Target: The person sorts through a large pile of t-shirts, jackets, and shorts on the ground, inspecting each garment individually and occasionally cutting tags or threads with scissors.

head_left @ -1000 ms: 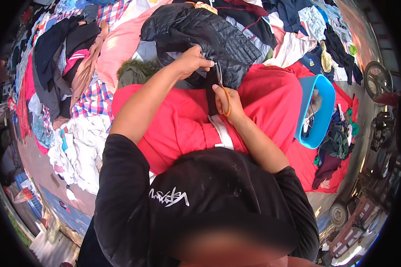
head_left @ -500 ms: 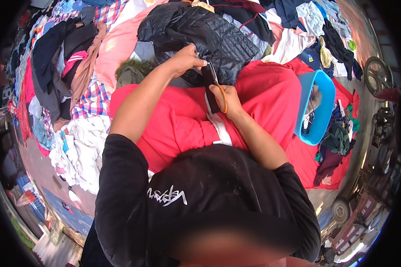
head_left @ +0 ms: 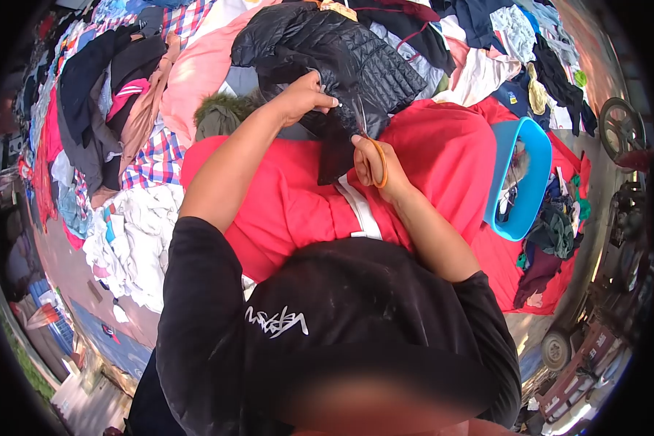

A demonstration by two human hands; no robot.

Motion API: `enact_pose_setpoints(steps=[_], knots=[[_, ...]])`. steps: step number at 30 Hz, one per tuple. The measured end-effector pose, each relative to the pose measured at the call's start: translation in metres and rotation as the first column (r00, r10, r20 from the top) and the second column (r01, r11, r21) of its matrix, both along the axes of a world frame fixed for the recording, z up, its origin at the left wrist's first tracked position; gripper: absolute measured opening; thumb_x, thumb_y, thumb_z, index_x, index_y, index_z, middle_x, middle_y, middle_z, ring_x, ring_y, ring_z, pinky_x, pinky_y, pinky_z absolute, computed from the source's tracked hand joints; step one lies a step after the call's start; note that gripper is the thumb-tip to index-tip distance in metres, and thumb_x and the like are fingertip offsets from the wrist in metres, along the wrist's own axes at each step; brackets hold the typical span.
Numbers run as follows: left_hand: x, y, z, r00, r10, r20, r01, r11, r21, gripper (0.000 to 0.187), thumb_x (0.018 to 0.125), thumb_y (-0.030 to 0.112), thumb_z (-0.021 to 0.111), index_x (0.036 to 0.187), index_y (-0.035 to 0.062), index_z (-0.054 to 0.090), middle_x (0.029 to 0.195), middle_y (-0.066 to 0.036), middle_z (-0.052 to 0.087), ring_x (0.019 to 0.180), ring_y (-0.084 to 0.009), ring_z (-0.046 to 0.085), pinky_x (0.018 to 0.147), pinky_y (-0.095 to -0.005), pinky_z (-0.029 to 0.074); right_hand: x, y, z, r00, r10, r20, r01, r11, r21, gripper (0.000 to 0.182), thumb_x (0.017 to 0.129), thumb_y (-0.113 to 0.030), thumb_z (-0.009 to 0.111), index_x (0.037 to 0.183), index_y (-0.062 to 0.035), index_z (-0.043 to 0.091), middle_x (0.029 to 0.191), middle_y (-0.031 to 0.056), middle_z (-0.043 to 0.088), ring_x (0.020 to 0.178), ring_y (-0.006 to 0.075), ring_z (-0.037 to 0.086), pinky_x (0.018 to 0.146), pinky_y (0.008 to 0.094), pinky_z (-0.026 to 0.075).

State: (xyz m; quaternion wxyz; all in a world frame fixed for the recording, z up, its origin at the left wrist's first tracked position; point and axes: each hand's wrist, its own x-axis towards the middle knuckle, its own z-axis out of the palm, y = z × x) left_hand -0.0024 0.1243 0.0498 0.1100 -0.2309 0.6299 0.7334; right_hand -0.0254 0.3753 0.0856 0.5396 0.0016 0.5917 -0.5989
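Left hand [head_left: 305, 94]: closed on the edge of a black quilted jacket [head_left: 341, 51], which is held up over the red cloth [head_left: 443, 145].
Right hand [head_left: 374, 163]: fingers are closed through the orange scissors [head_left: 370, 149], blades pointed at the jacket.
Surroundings: heaps of mixed clothes [head_left: 123, 109] are spread all around outdoors; a blue tub [head_left: 534, 171] is set to the right, and a wheel [head_left: 621, 127] is seen beyond it.

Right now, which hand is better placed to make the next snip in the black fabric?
Right, probably: the right hand holds the orange-handled scissors, blades at the black fabric; the left hand only grips it.
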Motion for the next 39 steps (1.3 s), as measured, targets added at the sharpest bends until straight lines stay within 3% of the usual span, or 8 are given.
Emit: enact_pose_setpoints(steps=[5,8,20,34,37,39], knots=[[0.004,-0.003,0.0,1.0,-0.007,-0.027,0.008,0.999,0.046,0.037,0.083,0.0,0.073,0.113,0.0028,0.051,0.088,-0.005,0.061,0.075,-0.0136,0.058,0.072,-0.0278,0.047,0.005,-0.007,-0.001,0.996,0.029,0.082,-0.031,0.999,0.029,0.043,0.098,-0.036,0.06,0.067,-0.0085,0.05,0.053,0.0028,0.043,0.039,0.0142,0.038,0.039,0.0288,0.029],[0.004,-0.005,0.004,0.999,-0.029,-0.031,0.031,0.998,0.059,0.038,0.082,0.0,0.073,0.114,0.0028,0.051,0.088,-0.005,0.061,0.075,-0.0134,0.058,0.071,-0.0277,0.047,0.004,-0.006,-0.008,0.993,0.026,0.113,-0.028,1.0,0.011,0.043,0.094,-0.04,0.065,0.067,-0.0097,0.052,0.052,0.0009,0.043,0.039,0.0136,0.041,0.039,0.0283,0.032],[0.004,-0.008,0.0,0.998,-0.056,-0.013,0.057,0.996,0.072,0.035,0.082,-0.001,0.072,0.11,0.0034,0.05,0.086,-0.005,0.057,0.075,-0.0141,0.057,0.069,-0.0284,0.046,-0.016,0.002,-0.007,0.983,0.179,0.046,-0.18,0.983,0.021,0.046,0.093,-0.039,0.065,0.062,-0.0087,0.051,0.05,0.0023,0.044,0.037,0.0131,0.04,0.038,0.0283,0.031],[0.004,-0.011,-0.006,0.997,-0.075,0.007,0.074,0.993,0.091,0.038,0.084,-0.002,0.071,0.115,0.0037,0.05,0.091,-0.006,0.061,0.075,-0.0128,0.056,0.069,-0.0273,0.046,-0.018,0.004,-0.011,0.982,0.171,0.075,-0.172,0.985,0.006,0.045,0.091,-0.039,0.067,0.061,-0.009,0.053,0.049,0.0017,0.046,0.036,0.013,0.042,0.037,0.0287,0.031],[0.005,-0.01,-0.003,0.998,-0.065,-0.027,0.067,0.993,0.1,0.037,0.081,0.001,0.075,0.104,0.0028,0.047,0.082,-0.006,0.058,0.072,-0.0145,0.059,0.068,-0.028,0.047,-0.02,0.002,-0.006,0.977,0.187,0.098,-0.187,0.982,-0.013,0.046,0.092,-0.039,0.066,0.06,-0.0093,0.052,0.049,0.0015,0.045,0.036,0.013,0.042,0.037,0.0289,0.031],[0.006,-0.012,-0.004,0.997,-0.074,-0.009,0.074,0.993,0.095,0.038,0.082,-0.001,0.072,0.112,0.0034,0.049,0.088,-0.006,0.061,0.074,-0.0136,0.058,0.069,-0.0274,0.047,-0.02,0.002,-0.007,0.976,0.193,0.101,-0.193,0.981,-0.014,0.046,0.092,-0.039,0.065,0.06,-0.0093,0.051,0.049,0.0015,0.045,0.037,0.0129,0.043,0.038,0.0284,0.032]])
